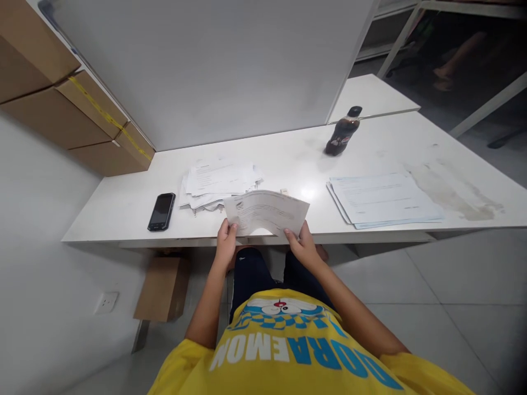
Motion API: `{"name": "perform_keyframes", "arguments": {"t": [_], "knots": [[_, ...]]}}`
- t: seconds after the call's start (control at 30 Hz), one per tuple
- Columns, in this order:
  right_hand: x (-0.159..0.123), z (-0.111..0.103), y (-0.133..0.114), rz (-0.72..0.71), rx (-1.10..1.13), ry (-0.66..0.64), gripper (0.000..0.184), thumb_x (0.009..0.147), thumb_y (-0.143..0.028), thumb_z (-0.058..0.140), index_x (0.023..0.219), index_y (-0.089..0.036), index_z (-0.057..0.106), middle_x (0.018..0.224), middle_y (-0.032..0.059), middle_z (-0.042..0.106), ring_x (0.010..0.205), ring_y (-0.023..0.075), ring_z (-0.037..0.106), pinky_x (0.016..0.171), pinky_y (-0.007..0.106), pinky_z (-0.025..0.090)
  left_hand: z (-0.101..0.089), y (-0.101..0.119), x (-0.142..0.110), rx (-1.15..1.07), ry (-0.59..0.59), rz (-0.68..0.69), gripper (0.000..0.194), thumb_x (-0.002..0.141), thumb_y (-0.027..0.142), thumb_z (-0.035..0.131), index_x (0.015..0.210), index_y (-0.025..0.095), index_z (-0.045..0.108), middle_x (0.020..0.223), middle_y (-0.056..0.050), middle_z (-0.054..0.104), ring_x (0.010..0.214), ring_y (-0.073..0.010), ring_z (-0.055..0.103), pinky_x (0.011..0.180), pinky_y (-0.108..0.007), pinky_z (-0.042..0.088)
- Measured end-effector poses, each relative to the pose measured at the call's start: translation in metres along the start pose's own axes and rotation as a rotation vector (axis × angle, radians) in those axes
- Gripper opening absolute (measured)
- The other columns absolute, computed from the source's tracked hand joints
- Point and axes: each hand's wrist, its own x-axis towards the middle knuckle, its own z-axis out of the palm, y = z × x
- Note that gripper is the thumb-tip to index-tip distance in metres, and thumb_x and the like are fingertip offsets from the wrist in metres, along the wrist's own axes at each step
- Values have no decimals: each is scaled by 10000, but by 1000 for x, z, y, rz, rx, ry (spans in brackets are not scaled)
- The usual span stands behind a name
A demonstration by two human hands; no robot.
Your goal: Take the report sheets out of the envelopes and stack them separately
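Between my two hands a printed sheet of paper (267, 211) is held up at the desk's front edge, bowed along its middle. My left hand (226, 237) pinches its left lower corner, thumb on top. At the right lower corner, my right hand (301, 241) grips it the same way. Just beyond the sheet lies an untidy pile of papers (218, 178), partly covered by it. A neater stack of printed sheets (379, 197) rests on the desk to the right, some edges bluish.
A black phone (161, 212) lies at the left of the white desk (288, 153). A cola bottle (344, 131) stands at the back right. Cardboard boxes (90, 115) are stacked at the left end, and another box (160, 288) sits underneath. A grey panel (230, 66) rises behind.
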Motion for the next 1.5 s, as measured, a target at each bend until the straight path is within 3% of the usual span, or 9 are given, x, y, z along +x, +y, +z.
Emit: {"name": "perform_keyframes", "arguments": {"t": [0.13, 0.3, 0.4, 0.63, 0.87, 1.0, 1.33, 1.4, 1.5], "knots": [[-10, -17, -12, 98, 96, 75, 589, 869, -491, 598, 1388, -264, 437, 1363, 116, 568, 1256, 275, 538, 1087, 466, 420, 1, 11, -11, -36, -48, -73, 365, 899, 424, 557, 1176, 190, 598, 1204, -88, 678, 1149, -223, 614, 986, -344, 481], [-22, -49, -13, 230, 188, 12, 829, 843, -497, 651, 1543, -339, 236, 1565, 60, 380, 1391, 268, 425, 1123, 464, 394, 7, 8, -22, -121, -191, -232, 605, 814, 467, 681, 1308, 170, 497, 1122, -124, 714, 981, -252, 694, 851, -376, 554], [-30, -62, -4, 315, 201, -2, 873, 832, -506, 664, 1556, -356, 199, 1578, 45, 362, 1406, 275, 411, 1121, 506, 390, 16, 2, -27, -128, -226, -284, 691, 792, 486, 705, 1349, 152, 471, 1111, -136, 718, 948, -250, 703, 845, -377, 559], [-39, -73, 2, 344, 155, 54, 719, 821, -467, 681, 1476, -302, 433, 1571, 16, 371, 1455, 265, 337, 1193, 467, 288, 29, -9, -29, -55, -253, -297, 781, 825, 470, 663, 1483, 150, 392, 1067, -120, 739, 898, -223, 709, 826, -348, 559], [-39, -78, -1, 390, 194, 59, 512, 790, -400, 698, 1279, -255, 658, 1410, 47, 577, 1369, 284, 470, 1164, 465, 342, 29, -15, -30, 7, -234, -340, 877, 820, 434, 665, 1546, 146, 267, 918, -77, 755, 772, -188, 698, 704, -286, 549], [-46, -76, 8, 410, 188, 83, 425, 783, -393, 674, 1182, -251, 716, 1318, 54, 651, 1275, 294, 562, 1097, 481, 422, 29, -17, -35, 88, -243, -305, 835, 841, 442, 648, 1542, 172, 285, 832, -39, 745, 660, -155, 662, 621, -246, 517], [-34, -79, 9, 300, 18, 185, 344, 841, -375, 573, 1112, -225, 724, 1193, 80, 705, 1141, 276, 619, 1018, 471, 470, 40, -17, -32, 105, -265, -256, 802, 906, 435, 566, 1569, 197, 183, 946, -63, 745, 690, -133, 651, 662, -238, 507], [-28, -81, 6, 215, -139, 229, 328, 854, -347, 536, 1093, -223, 724, 1157, 95, 695, 1108, 284, 614, 1006, 502, 468, 46, -17, -31, 82, -274, -258, 824, 899, 437, 576, 1570, 186, 168, 961, -71, 743, 712, -138, 656, 690, -250, 515], [-22, -79, -6, -15, -467, 299, 300, 869, -286, 515, 1088, -238, 714, 1219, 117, 635, 1204, 319, 530, 1068, 567, 389, 55, -17, -32, 42, -263, -275, 825, 895, 417, 580, 1567, 165, 174, 948, -77, 738, 720, -140, 654, 699, -256, 516]]}}
